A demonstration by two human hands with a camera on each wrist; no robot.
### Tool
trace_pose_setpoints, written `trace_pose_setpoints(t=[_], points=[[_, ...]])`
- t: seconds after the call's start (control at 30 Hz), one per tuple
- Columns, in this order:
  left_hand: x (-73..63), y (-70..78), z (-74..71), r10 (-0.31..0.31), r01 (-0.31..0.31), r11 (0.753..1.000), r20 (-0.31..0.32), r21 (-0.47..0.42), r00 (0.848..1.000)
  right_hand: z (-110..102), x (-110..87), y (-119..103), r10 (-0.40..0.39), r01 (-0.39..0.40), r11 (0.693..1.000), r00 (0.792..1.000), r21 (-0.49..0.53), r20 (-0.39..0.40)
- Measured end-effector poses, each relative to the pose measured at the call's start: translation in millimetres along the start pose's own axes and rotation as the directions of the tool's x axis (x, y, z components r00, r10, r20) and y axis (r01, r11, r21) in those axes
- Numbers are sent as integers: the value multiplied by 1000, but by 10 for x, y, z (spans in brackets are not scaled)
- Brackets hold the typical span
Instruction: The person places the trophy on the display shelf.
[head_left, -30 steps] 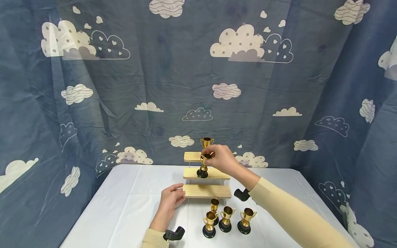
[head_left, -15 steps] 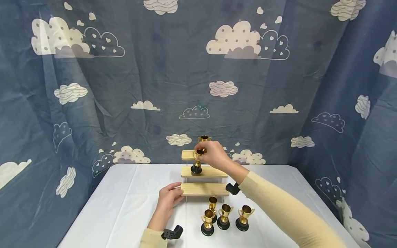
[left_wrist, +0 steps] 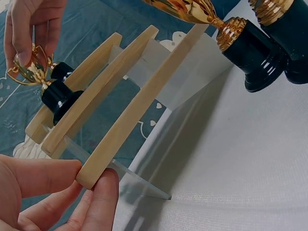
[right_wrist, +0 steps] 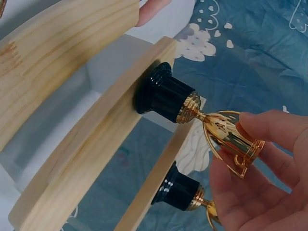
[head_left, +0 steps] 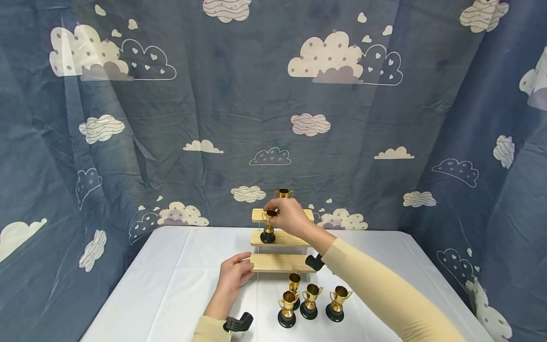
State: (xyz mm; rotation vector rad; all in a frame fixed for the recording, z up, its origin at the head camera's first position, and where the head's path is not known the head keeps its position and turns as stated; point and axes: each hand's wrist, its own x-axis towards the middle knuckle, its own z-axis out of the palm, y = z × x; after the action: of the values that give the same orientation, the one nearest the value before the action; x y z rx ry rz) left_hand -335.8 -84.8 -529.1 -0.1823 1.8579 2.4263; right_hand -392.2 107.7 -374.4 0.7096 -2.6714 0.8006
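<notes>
My right hand (head_left: pixel 290 217) pinches the gold cup of a small trophy (head_left: pixel 268 236) between thumb and fingers. In the right wrist view the black base (right_wrist: pixel 166 94) of this trophy meets the middle board, near its left end. Behind it, a second trophy (head_left: pixel 284 193) on the top board is partly hidden by the hand. The three-step wooden display stand (head_left: pixel 282 262) has pale boards on clear supports. My left hand (head_left: pixel 232 276) grips the left end of its lowest board; the left wrist view has thumb and fingers (left_wrist: pixel 105 195) on either side of the wood.
In front of the stand, several more gold trophies (head_left: pixel 309 304) with black bases are upright on the white tablecloth (head_left: pixel 179 280), two of them overlapping in the head view. A blue curtain (head_left: pixel 239 104) with cloud prints hangs behind and on both sides.
My right hand has shifted left with the trophy, from near the middle of the second board towards its left end. The left hand keeps its grip on the lowest board.
</notes>
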Motion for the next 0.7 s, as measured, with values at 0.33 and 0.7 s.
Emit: trace_pose_setpoints(t=[0.33, 0.7], points=[[25, -45, 5, -1, 1, 1000, -16, 0, 1000, 51, -15, -7, -29, 29, 999, 1000, -15, 9], [32, -39, 11, 7, -6, 1000, -24, 12, 1000, 92, 11, 12, -39, 39, 999, 999, -20, -15]])
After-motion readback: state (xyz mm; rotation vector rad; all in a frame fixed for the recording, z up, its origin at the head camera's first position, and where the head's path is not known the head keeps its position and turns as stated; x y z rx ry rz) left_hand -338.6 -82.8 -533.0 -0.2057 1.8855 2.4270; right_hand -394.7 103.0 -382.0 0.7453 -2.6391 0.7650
